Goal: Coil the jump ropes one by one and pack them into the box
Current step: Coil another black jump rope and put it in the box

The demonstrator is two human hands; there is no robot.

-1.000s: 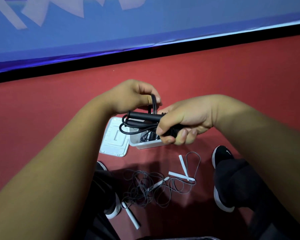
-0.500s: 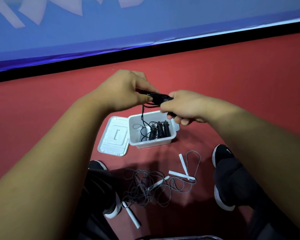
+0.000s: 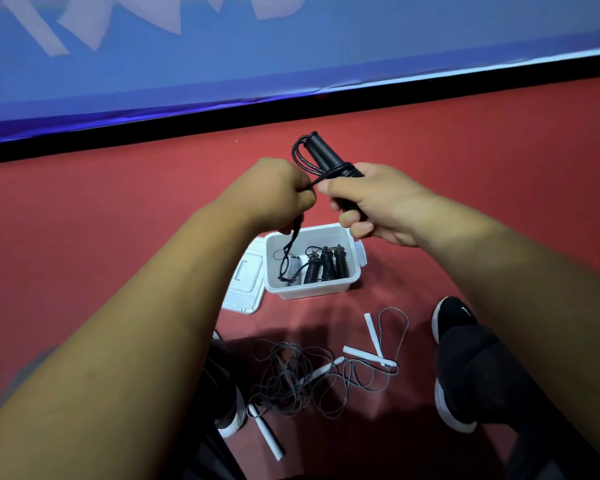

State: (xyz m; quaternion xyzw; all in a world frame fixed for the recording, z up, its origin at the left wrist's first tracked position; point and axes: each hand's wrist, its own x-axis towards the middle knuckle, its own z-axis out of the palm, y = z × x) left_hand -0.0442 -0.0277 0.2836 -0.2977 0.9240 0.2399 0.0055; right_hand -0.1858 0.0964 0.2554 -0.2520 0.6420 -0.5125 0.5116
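Observation:
My right hand (image 3: 378, 202) grips the black handles of a black jump rope (image 3: 323, 155), which stick up past my fist with cord wound round them. My left hand (image 3: 274, 192) pinches the loose black cord; its end hangs down into the white box (image 3: 312, 291). The open box stands on the red floor below my hands and holds several coiled black ropes (image 3: 323, 265). A tangle of grey ropes with white handles (image 3: 312, 375) lies on the floor between my feet.
The box's white lid (image 3: 245, 285) lies flat to the left of the box. My black shoes (image 3: 452, 358) flank the grey tangle. A black strip and a blue wall banner (image 3: 291, 57) bound the floor at the back.
Both hands have lifted and turned: the black handles, earlier level between my fists, now point up from my right hand, and the left hand pulls the cord out to the side.

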